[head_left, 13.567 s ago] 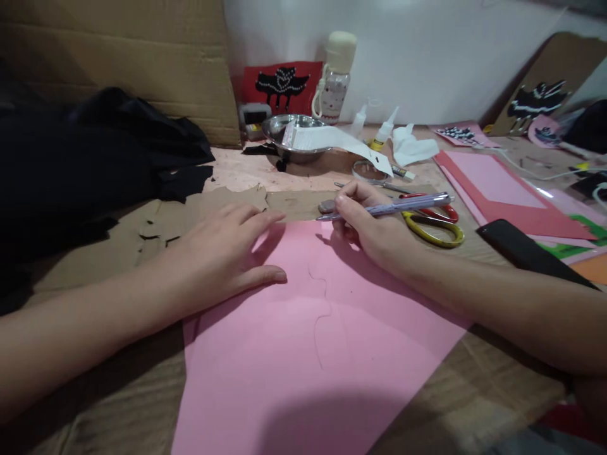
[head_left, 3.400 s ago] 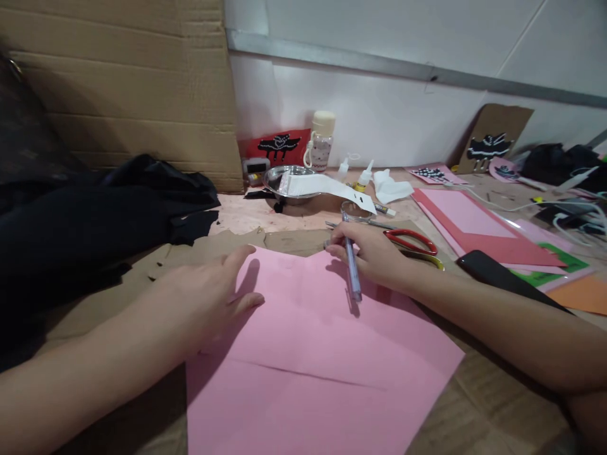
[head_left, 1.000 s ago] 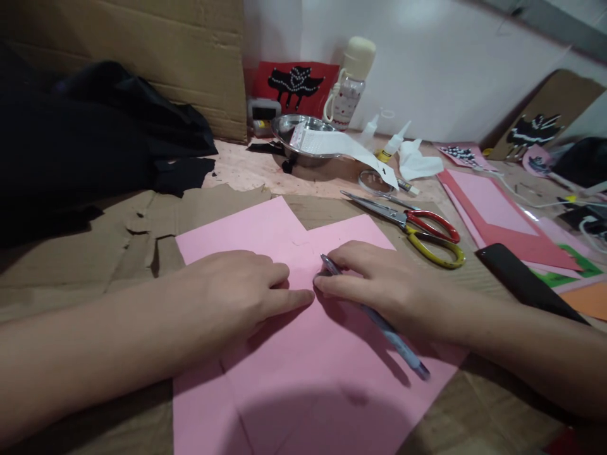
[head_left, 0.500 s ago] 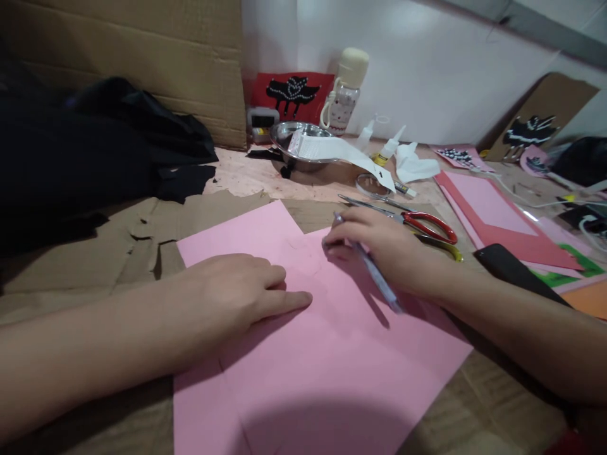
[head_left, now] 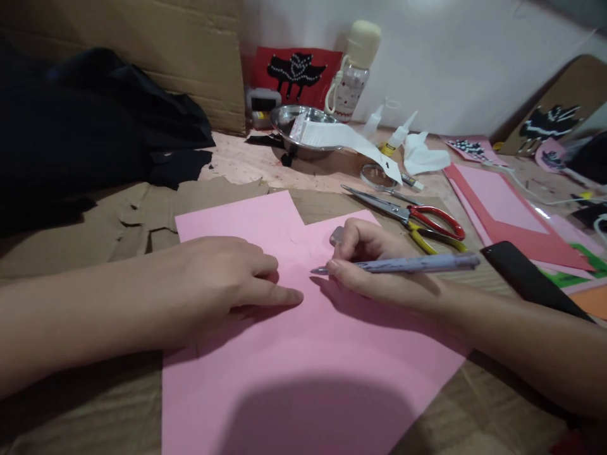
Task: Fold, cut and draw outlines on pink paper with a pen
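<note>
- Pale wall [head_left: 417,63] rose behind the worktop [head_left: 232,155], and a tall cardboard panel [head_left: 190,69] stood at its back left, beside black material [head_left: 104,126].
- Along the back edge were a red card [head_left: 296,76] bearing a black beaded shape, a bottle [head_left: 355,72] with a cream cap, a metal bowl [head_left: 284,126] and two small dropper bottles.
- Torn cardboard [head_left: 147,215] covered the near part of the worktop, under a large pink sheet [head_left: 294,360] with a notch in its far edge and a faint line near that notch.
- The left hand [head_left: 222,284] lay palm down on the sheet's left half, its fingers mostly together and bent, one digit reaching out toward the middle.
- The right hand [head_left: 365,259] pinched a pen [head_left: 408,263] between thumb and fingers, the tip just above or on the sheet; which could not be told.
- A grey lump [head_left: 336,236] showed beside its curled fingers.
- Scissors [head_left: 403,215] with red and yellow handles lay beyond the right hand, and a black flat object [head_left: 531,278] to the right.
</note>
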Motion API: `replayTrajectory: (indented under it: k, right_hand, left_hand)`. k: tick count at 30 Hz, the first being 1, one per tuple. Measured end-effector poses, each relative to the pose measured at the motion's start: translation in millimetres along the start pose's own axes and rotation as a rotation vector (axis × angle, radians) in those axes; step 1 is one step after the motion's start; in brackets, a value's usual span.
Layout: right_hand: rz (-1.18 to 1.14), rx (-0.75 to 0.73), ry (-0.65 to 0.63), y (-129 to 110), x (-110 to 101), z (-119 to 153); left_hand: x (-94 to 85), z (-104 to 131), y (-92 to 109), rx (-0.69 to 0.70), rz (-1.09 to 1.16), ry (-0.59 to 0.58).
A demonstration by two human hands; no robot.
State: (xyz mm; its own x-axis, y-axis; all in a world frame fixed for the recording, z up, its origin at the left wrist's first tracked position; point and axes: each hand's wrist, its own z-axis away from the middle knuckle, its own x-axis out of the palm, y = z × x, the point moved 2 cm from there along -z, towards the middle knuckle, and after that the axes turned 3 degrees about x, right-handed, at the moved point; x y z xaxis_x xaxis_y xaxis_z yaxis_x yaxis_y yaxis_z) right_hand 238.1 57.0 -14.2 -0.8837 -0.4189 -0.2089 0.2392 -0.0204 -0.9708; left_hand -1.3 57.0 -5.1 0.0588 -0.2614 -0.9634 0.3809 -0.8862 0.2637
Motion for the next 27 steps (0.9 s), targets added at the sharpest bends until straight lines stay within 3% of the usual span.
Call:
replayTrajectory:
  k: [11, 19, 27]
  right_hand:
    - [0.228, -0.141, 0.156, -6.4, 1.9, -2.5]
    - [0.262, -0.107, 0.122, -5.6, 1.6, -3.0]
    - [0.118, -0.056, 0.063, -3.0, 3.0, -2.3]
  left_hand:
    - [-1.7, 0.7, 0.7, 0.041, -0.025, 0.073]
    - [-1.7, 1.9, 1.1, 0.019, -0.049, 0.063]
    - [2.3, 1.4, -1.3, 0.033, -0.057, 0.060]
